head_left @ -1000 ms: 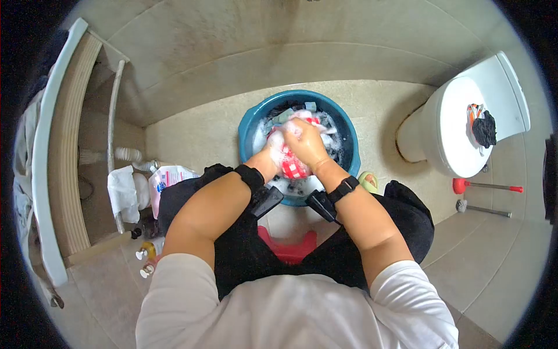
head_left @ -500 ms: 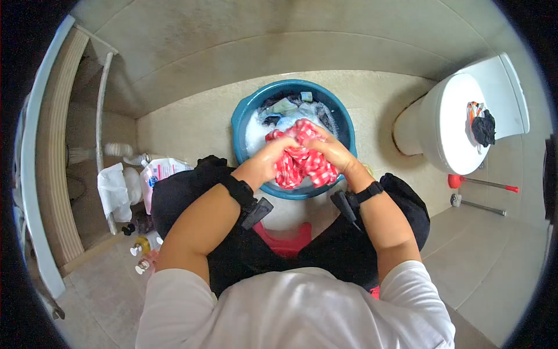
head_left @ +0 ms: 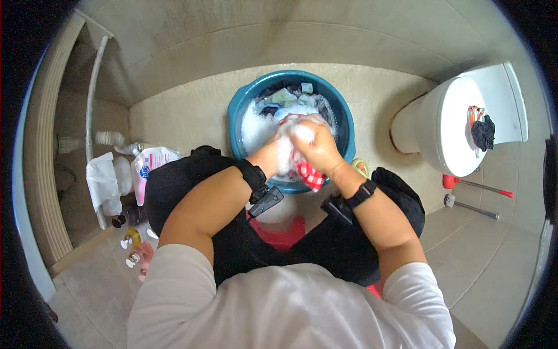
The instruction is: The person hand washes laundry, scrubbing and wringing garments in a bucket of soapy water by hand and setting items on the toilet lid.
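Note:
Both hands are together over a round blue basin [head_left: 235, 125] of suds and wet cloths. My right hand [head_left: 318, 145] is closed round a red and white checked cloth [head_left: 311, 175], with foam over its fingers. Pressed against the same cloth from the left is my left hand [head_left: 272, 156], its fingers wrapped round it and partly hidden by foam. A checked end of the cloth hangs below the hands near the basin's front rim. Pale green and dark cloths [head_left: 281, 96] lie in the suds behind.
A toilet [head_left: 459, 125] with a black cloth [head_left: 483, 132] on its lid stands right. A red plunger [head_left: 450, 181] and a brush [head_left: 450, 200] lie below it. At left are a detergent bag [head_left: 141, 174], pump bottles [head_left: 132, 237] and a pipe [head_left: 108, 138]. A red stool [head_left: 283, 235] is beneath me.
The hands were spread with the cloth opened out above the basin half a second ago. Now they are pressed together, the cloth bunched between them and more foam on it. The view has shifted slightly.

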